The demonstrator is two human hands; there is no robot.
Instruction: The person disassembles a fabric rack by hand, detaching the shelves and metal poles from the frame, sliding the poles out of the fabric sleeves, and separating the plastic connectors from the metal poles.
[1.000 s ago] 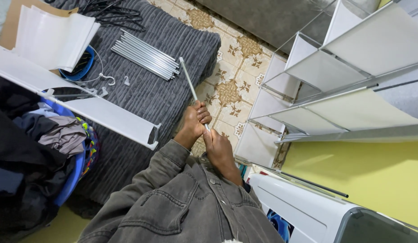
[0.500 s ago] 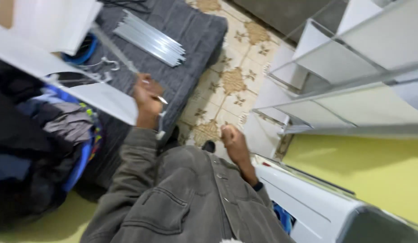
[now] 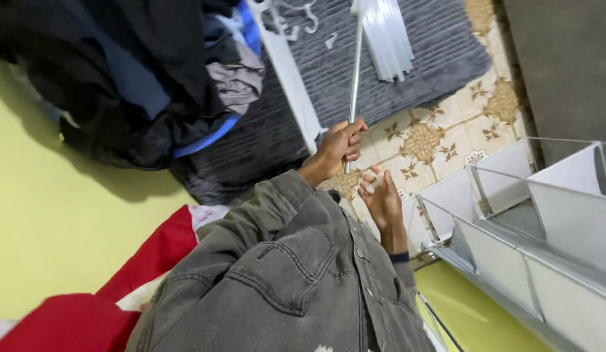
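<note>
Left hand: the left hand point(image 3: 340, 145) is wrapped around the lower end of a thin metal rod point(image 3: 355, 72), fingers curled tight on it.
Rod: it rises from that fist up past the grey ribbed mat point(image 3: 420, 65) to the top edge of the view, nearly upright in the picture — its lower tip pokes out just below the fingers.
Right hand: the right hand point(image 3: 382, 199) sits just below and beside the rod's tip, palm showing, fingers loosely spread, holding nothing.
On the mat: a bundle of like rods point(image 3: 391, 36) lies near the held one, with a white panel point(image 3: 286, 72) to its left.
Around: a heap of dark clothes point(image 3: 133, 72) in a blue basket, patterned floor tiles point(image 3: 440, 140), and a white-panelled shelf frame point(image 3: 544, 221) at the right — well apart from both hands.
</note>
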